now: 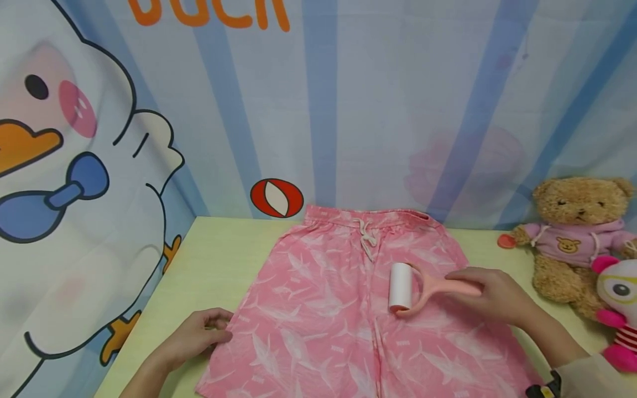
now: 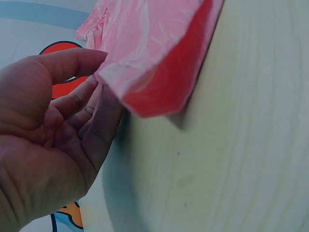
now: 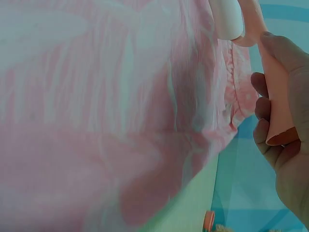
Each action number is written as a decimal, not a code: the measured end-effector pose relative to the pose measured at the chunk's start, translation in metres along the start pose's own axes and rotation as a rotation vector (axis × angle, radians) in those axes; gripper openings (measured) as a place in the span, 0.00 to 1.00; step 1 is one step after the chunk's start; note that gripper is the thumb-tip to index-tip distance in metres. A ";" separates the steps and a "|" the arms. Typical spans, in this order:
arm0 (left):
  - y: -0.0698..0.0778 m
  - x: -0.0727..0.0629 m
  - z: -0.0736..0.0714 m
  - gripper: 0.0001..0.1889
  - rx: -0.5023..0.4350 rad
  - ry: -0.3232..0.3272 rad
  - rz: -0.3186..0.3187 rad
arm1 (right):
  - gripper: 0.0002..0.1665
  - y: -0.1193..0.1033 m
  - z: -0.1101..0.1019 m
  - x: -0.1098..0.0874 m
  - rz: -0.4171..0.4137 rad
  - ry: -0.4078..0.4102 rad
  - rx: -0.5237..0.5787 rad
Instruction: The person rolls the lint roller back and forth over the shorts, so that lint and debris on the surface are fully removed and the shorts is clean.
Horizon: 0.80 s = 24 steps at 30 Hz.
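Pink shorts (image 1: 318, 298) with a white shark-like print and a white drawstring (image 1: 367, 237) lie spread on the table, waistband at the far side. At their left edge, my left hand (image 1: 199, 334) pinches the cloth between thumb and fingers; in the left wrist view the leg opening of the shorts (image 2: 161, 89) gapes beside the left hand (image 2: 63, 116). My right hand (image 1: 497, 296) grips the peach handle of a lint roller (image 1: 400, 287). Its white roll lies over the right leg, near the centre seam. Fingers of the right hand (image 3: 289, 101) wrap the lint roller's handle (image 3: 277, 101).
A teddy bear (image 1: 579, 237) in a lilac hoodie sits at the right, with a pink-and-white plush toy (image 1: 622, 309) in front of it. Behind the pale yellow table (image 1: 219, 260) hangs a striped blue backdrop (image 1: 368, 110) with a printed duck on the left.
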<state>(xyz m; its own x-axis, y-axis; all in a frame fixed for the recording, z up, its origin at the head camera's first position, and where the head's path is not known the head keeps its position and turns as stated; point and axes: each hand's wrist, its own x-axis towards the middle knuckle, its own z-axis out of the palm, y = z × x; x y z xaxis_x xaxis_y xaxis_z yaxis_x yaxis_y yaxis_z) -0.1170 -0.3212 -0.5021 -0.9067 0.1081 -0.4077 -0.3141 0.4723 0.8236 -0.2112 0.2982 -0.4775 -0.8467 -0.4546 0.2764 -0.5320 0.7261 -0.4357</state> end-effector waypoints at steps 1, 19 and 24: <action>0.000 0.000 0.000 0.22 0.000 0.002 -0.001 | 0.19 0.002 -0.003 -0.003 0.008 -0.002 0.002; -0.002 0.000 -0.001 0.22 0.005 -0.008 0.005 | 0.22 0.035 -0.063 -0.040 0.157 -0.134 -0.096; -0.002 0.000 -0.001 0.22 0.008 -0.010 0.006 | 0.26 0.036 -0.078 -0.046 0.203 -0.163 -0.218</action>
<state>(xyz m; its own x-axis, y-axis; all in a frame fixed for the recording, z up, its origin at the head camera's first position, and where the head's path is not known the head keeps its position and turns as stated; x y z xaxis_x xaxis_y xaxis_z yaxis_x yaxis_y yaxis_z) -0.1168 -0.3230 -0.5033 -0.9055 0.1197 -0.4071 -0.3066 0.4786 0.8228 -0.1913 0.3861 -0.4390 -0.9340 -0.3532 0.0545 -0.3543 0.8954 -0.2698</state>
